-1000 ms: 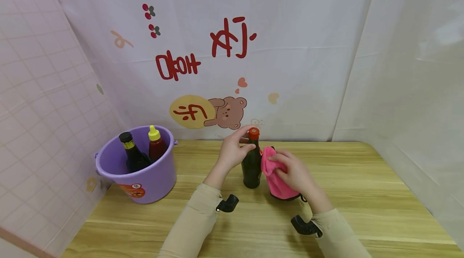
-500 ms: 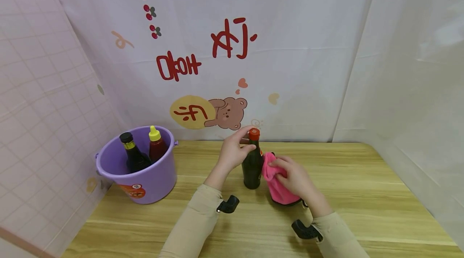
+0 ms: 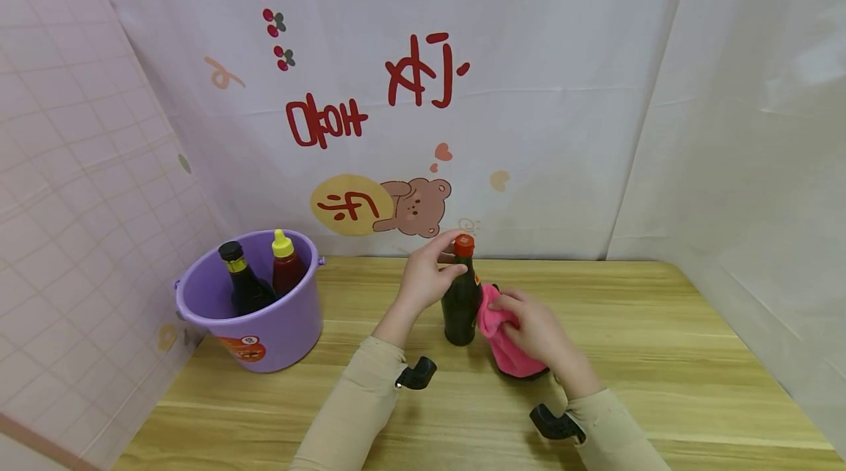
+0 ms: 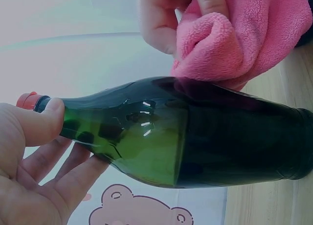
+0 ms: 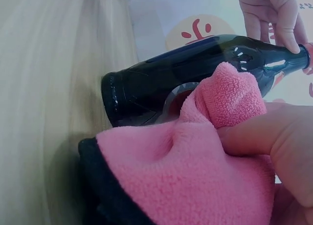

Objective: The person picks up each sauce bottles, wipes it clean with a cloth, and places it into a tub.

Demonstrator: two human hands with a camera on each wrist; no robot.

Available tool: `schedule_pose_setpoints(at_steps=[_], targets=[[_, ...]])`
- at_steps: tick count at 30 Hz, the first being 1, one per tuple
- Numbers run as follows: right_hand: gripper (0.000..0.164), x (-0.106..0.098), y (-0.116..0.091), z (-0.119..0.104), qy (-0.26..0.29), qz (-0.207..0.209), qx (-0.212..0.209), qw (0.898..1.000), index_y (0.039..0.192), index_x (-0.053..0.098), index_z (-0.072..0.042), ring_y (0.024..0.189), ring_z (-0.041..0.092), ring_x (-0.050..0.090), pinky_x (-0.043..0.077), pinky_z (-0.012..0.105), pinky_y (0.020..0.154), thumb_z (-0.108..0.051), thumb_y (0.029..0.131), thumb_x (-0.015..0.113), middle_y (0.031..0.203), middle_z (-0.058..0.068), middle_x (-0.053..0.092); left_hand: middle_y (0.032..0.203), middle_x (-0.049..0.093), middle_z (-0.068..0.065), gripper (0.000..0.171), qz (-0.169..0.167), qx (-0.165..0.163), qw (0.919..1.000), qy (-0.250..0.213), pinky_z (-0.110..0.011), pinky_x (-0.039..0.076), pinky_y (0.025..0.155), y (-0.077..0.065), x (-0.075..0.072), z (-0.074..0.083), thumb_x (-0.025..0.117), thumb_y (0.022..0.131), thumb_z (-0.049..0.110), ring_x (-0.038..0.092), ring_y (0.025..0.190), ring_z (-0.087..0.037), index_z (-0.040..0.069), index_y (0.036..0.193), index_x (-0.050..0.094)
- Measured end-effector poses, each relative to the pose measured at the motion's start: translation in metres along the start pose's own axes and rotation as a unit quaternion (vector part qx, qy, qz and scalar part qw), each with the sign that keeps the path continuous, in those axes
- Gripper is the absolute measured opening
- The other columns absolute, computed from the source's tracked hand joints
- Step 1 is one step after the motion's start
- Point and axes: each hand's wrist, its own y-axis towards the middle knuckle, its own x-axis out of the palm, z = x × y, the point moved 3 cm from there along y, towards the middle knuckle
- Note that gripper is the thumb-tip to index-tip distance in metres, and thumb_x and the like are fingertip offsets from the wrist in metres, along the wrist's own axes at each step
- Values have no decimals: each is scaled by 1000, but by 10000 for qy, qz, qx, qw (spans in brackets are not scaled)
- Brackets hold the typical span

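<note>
A dark green glass bottle (image 3: 460, 309) with a red cap (image 3: 465, 245) stands upright on the wooden table. My left hand (image 3: 426, 274) holds it by the neck, thumb on the near side and fingers behind; the left wrist view shows this grip just below the cap. In my right hand (image 3: 532, 324) a pink fluffy cloth (image 5: 195, 166) with a black edge is bunched between thumb and fingers. The cloth lies against the bottle's right side, around mid-height, and its lower end hangs down close over the table. Part of the bottle's label is hidden behind the cloth in the right wrist view.
A purple bucket (image 3: 291, 331) stands at the left of the table (image 3: 634, 353). Inside it are a black-capped dark bottle (image 3: 247, 283) and a red squeeze bottle (image 3: 286, 269) with a yellow nozzle. A printed curtain (image 3: 542, 89) hangs behind the table.
My right hand has moved the pink cloth a little down along the bottle's right side. The left hand and the bottle have stayed in place.
</note>
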Motion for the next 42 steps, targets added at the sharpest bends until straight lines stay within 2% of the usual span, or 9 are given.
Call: schedule_pose_setpoints(at_steps=[3, 13, 19, 22, 28, 31, 36, 42], targets=[[34, 4, -1, -1, -77, -69, -33, 9999, 96, 69, -12, 89, 28, 66, 56, 44, 76, 11, 72, 75, 106, 9, 66, 113, 70, -5, 53, 2, -14, 10000, 27, -34, 57, 78, 0, 0, -1, 75, 88, 6, 70, 99, -23, 21, 136, 57], [30, 24, -8, -2, -305, -729, -63, 9969, 97, 72, -13, 84, 26, 67, 56, 40, 73, 7, 75, 75, 104, 8, 66, 115, 70, -4, 53, -48, -88, 9999, 63, -32, 57, 77, 1, 0, -2, 74, 89, 8, 70, 99, -22, 22, 137, 56], [33, 28, -8, -4, -678, -1146, -29, 9911, 99, 74, -18, 80, 26, 65, 55, 40, 67, 4, 74, 74, 102, 7, 65, 115, 70, -3, 53, -70, -112, 9999, 90, -32, 57, 77, 1, -1, -1, 74, 89, 9, 70, 99, -20, 24, 137, 56], [33, 27, -9, -3, -712, -1201, -43, 9902, 99, 74, -19, 79, 25, 64, 54, 39, 64, 3, 75, 75, 102, 6, 65, 115, 70, -3, 53, -82, -120, 9999, 86, -31, 57, 77, 1, -1, -2, 74, 89, 9, 70, 99, -20, 24, 137, 56], [32, 13, -12, 1, -470, -998, -189, 9937, 102, 74, -15, 82, 25, 66, 56, 38, 69, -1, 74, 83, 102, 7, 66, 115, 70, -3, 53, -86, -36, 9999, 71, -32, 57, 77, 0, -1, -1, 75, 89, 9, 70, 99, -21, 23, 137, 57], [34, -2, -9, 2, -238, -828, -169, 9961, 105, 73, -12, 85, 25, 66, 56, 39, 71, 3, 75, 80, 106, 9, 66, 116, 70, -4, 53, -97, -21, 9999, 58, -32, 57, 78, 0, -1, -1, 74, 89, 9, 70, 99, -21, 23, 137, 57], [39, -33, 5, 2, 240, -315, -112, 9992, 111, 71, -9, 95, 33, 65, 55, 48, 78, 11, 78, 73, 111, 15, 64, 116, 69, -5, 52, -101, -29, 9999, 43, -35, 57, 79, 1, -1, -2, 74, 89, 8, 69, 100, -24, 22, 137, 57], [40, -61, 25, -5, 386, 267, -201, 9987, 114, 71, -10, 103, 38, 63, 54, 54, 81, 9, 79, 74, 119, 19, 62, 116, 69, -6, 51, -102, 3, 9999, 71, -36, 57, 78, 1, 0, -3, 74, 90, 8, 69, 101, -25, 21, 136, 57]])
